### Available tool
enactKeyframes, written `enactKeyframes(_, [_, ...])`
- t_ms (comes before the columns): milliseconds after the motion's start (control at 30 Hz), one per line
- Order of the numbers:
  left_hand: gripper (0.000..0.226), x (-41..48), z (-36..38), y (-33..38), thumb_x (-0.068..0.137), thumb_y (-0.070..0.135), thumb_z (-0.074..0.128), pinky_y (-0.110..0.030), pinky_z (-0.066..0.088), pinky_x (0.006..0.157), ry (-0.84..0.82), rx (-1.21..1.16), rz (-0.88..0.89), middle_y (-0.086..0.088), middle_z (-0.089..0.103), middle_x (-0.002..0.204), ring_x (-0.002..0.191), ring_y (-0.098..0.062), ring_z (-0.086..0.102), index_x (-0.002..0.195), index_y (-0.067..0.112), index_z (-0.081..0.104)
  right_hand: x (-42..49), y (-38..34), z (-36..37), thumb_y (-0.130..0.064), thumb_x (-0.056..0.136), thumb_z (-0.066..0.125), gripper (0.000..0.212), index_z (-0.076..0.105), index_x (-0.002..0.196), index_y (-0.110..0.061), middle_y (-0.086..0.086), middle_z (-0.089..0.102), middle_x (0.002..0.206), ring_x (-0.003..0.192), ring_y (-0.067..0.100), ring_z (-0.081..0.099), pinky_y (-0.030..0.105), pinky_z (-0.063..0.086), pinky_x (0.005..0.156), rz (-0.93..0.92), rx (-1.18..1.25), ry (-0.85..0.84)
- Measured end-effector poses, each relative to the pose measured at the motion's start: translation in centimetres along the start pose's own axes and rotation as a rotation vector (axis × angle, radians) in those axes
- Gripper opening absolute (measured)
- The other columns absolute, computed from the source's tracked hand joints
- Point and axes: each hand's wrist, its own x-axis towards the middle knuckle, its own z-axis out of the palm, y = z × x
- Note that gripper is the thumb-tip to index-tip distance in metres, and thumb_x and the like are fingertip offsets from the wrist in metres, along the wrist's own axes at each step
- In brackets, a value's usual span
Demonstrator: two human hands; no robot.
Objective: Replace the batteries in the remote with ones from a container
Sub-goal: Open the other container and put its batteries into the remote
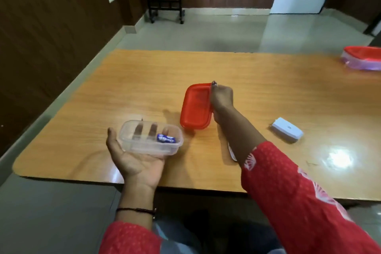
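Observation:
A clear plastic container (135, 145) rests on my upturned left hand (136, 164) near the table's front edge. Blue-and-white batteries (165, 138) lie in its right end. My right hand (221, 99) grips the right rim of the red lid (195, 107), tilted above the table's middle. A white piece, the remote or its cover (287, 129), lies to the right on the table. Another white object (232, 151) pokes out from under my right forearm, mostly hidden.
The wooden table (132, 80) has a rounded front-left corner. A second container with a red lid (362, 59) stands at the far right edge. Beyond the table lie tiled floor and a dark wheeled stand (165, 0).

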Motion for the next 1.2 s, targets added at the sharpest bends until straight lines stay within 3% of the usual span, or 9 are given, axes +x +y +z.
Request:
enactKeyframes(100, [0.057,0.5,-0.6,1.0,0.072,0.055,0.060,-0.061,0.035,0.098,0.023,-0.011,0.018,-0.010,0.053,0.116,0.120,-0.032,0.054,0.110,0.014,0.049,1.4,1.3,2.1,-0.018,0.094,0.047,0.033,0.047,0.062,-0.011,0.006,0.046,0.068,0.069,0.020,0.043,0.034,0.033,0.061,0.132,0.088,-0.003])
enactKeyframes(233, [0.019,1.1,-0.6,1.2,0.083,0.021,0.041,-0.050,0.042,0.102,0.120,0.034,0.039,-0.010,0.056,0.107,0.116,-0.031,0.056,0.095,0.010,0.052,1.1,2.0,3.6,-0.014,0.095,0.047,0.032,0.052,0.063,-0.010,0.008,0.046,0.064,0.063,0.020,0.044,0.030,0.032,0.058,0.009,-0.174,-0.077])
enactKeyframes(333, [0.016,1.5,-0.6,0.9,0.083,0.011,0.041,-0.038,0.046,0.101,0.235,0.100,0.083,-0.013,0.058,0.106,0.115,-0.026,0.057,0.089,0.010,0.055,-0.1,2.2,2.9,-0.009,0.091,0.051,0.031,0.057,0.121,-0.004,0.016,0.062,0.118,0.114,0.031,0.054,0.033,0.043,0.091,-0.144,-0.436,-0.107])
enactKeyframes(367, [0.015,1.6,-0.7,0.8,0.083,0.010,0.044,-0.032,0.049,0.094,0.277,0.173,0.135,-0.010,0.060,0.100,0.108,-0.023,0.059,0.089,0.011,0.058,-0.9,2.2,2.7,-0.006,0.088,0.051,0.034,0.058,0.122,-0.007,0.013,0.063,0.121,0.119,0.031,0.052,0.032,0.043,0.094,-0.222,-0.471,-0.099])
enactKeyframes(433, [0.017,1.4,-0.9,0.4,0.085,0.007,0.052,-0.026,0.051,0.083,0.355,0.406,0.282,-0.003,0.064,0.095,0.099,-0.019,0.061,0.094,0.013,0.064,-3.4,1.6,2.3,0.000,0.080,0.050,0.032,0.069,0.102,-0.014,0.007,0.071,0.103,0.105,0.027,0.060,0.032,0.048,0.086,-0.415,-0.534,-0.172])
enactKeyframes(567, [0.039,0.7,-1.2,-0.4,0.083,-0.006,0.046,-0.033,0.046,0.102,0.355,0.757,0.482,-0.005,0.061,0.121,0.117,-0.014,0.057,0.108,0.020,0.060,-7.9,1.2,2.4,-0.008,0.079,0.060,0.023,0.074,0.092,-0.021,0.004,0.072,0.101,0.101,0.024,0.060,0.035,0.045,0.084,-0.681,-1.045,-0.553])
enactKeyframes(733, [0.056,1.3,-2.1,-0.5,0.073,-0.010,0.036,-0.042,0.045,0.103,0.393,0.987,0.536,0.000,0.060,0.122,0.119,-0.020,0.054,0.107,0.027,0.059,-9.0,0.4,3.6,-0.013,0.080,0.064,0.018,0.067,0.098,-0.013,0.006,0.067,0.107,0.114,0.028,0.046,0.040,0.036,0.088,-1.031,-1.503,-0.461])
enactKeyframes(1000, [0.048,0.6,-1.7,-1.6,0.074,-0.006,0.048,-0.035,0.031,0.096,0.433,1.510,0.776,-0.002,0.054,0.129,0.124,-0.027,0.039,0.112,0.020,0.061,-9.6,1.2,4.0,-0.014,0.085,0.059,0.010,0.063,0.094,-0.013,0.004,0.068,0.099,0.107,0.025,0.047,0.038,0.035,0.083,-1.136,-1.625,-0.490])
enactKeyframes(1200, [0.040,0.2,-0.2,-3.1,0.074,0.000,0.053,-0.039,0.031,0.098,0.374,1.516,0.859,0.001,0.056,0.127,0.124,-0.025,0.040,0.106,0.021,0.063,-9.8,1.2,3.3,-0.024,0.090,0.050,0.020,0.061,0.099,-0.010,0.010,0.067,0.103,0.110,0.028,0.052,0.041,0.036,0.091,-1.076,-1.607,-0.551])
